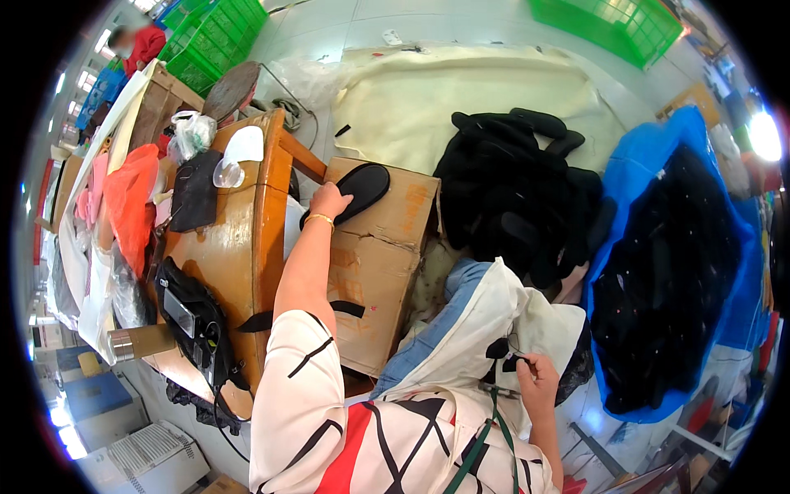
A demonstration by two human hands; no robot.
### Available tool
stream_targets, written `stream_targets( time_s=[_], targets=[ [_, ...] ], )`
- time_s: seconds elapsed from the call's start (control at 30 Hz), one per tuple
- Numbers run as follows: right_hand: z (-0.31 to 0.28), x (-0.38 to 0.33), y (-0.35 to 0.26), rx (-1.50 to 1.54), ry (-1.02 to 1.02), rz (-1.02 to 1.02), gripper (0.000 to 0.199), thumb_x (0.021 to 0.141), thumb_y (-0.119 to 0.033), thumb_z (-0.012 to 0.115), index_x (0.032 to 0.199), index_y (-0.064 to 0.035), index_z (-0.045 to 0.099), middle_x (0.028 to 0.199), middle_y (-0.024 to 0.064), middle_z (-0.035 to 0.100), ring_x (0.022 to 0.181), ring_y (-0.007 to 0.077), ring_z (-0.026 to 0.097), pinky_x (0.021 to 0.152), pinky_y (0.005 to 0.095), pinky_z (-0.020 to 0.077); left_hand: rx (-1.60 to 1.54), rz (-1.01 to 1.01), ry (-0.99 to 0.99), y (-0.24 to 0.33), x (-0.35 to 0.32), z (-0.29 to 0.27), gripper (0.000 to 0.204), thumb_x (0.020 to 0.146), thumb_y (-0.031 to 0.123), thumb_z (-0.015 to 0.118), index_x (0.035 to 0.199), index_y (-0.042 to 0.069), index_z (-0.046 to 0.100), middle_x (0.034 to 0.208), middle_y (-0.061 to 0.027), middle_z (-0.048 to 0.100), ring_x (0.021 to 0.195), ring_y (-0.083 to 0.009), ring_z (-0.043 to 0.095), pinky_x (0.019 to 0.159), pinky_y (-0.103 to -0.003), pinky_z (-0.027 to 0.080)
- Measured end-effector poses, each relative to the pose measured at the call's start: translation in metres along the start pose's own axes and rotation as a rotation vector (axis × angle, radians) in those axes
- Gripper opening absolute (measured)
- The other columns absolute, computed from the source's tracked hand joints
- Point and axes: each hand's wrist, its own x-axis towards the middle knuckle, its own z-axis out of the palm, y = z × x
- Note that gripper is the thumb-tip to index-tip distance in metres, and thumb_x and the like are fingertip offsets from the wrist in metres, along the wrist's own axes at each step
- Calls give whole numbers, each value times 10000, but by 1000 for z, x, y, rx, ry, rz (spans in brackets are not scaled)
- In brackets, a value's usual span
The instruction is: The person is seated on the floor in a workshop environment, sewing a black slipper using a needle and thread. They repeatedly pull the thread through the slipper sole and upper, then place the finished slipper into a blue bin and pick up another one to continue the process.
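Observation:
My left hand [329,202] reaches forward, fingers closed on the near end of a flat, rounded black piece [364,194] shaped like a slipper sole. That piece lies over the top of a brown cardboard box [362,263]. Close to my body, my right hand [538,379] pinches a small black piece [512,363] whose kind I cannot make out. Another small black piece [497,348] sits just beside it, above the white cloth [485,333] on my lap. Beyond the box is a heap of similar black pieces [518,198].
On the left, a wooden table [226,255] holds a black bag [193,317], a plastic cup [229,174] and a metal flask [136,344]. A blue sack [699,132] full of black pieces stands at right. Green crates [216,45] and a person in red [145,48] are farther off.

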Motion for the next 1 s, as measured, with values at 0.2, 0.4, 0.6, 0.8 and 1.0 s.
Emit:
stream_targets(
  time_s=[0.2, 0.4, 0.6, 0.8, 1.0],
  targets=[
    [-6, -3, 4, -33, 63, -13, 126, 886, -50, 678, 994, 15, 669, 849, 95, 654, 750, 148, 623, 703, 269, 504, -747, 92, -398, 34, -51, 9, 388, 711, 231, 735, 979, -49, 718, 875, -168, 733, 806, -279, 708, 732, -365, 548],
    [-13, -17, 14, 209, 149, 96, 124, 920, -63, 671, 1018, 11, 655, 833, -6, 613, 740, 46, 529, 686, 210, 445, -436, 579, -265, 119, -225, -70, 331, 704, 213, 682, 929, 8, 553, 875, -232, 617, 857, -418, 614, 734, -463, 506],
    [-13, -32, 31, 530, 217, 200, 124, 976, -77, 621, 1059, 13, 641, 914, -20, 631, 787, 32, 559, 721, 189, 460, -163, 1012, -274, 118, -352, -44, 458, 712, 309, 825, 922, 66, 499, 844, -126, 598, 794, -333, 628, 631, -430, 516],
    [-9, -36, 39, 657, 184, 139, 166, 995, -104, 600, 1106, 16, 626, 987, 34, 660, 867, 85, 619, 803, 272, 559, -487, 785, -515, 136, -385, -24, 443, 777, 232, 809, 1060, 30, 535, 880, -119, 602, 790, -262, 621, 683, -380, 516],
    [19, -28, 19, 802, 161, 113, 160, 996, -102, 610, 1107, 12, 621, 966, -9, 646, 827, 42, 586, 744, 204, 494, -1607, 122, -1033, 151, -410, 0, 633, 873, 80, 739, 1394, -4, 389, 1313, -68, 490, 1206, -156, 478, 1073, -297, 363]
  ],
)
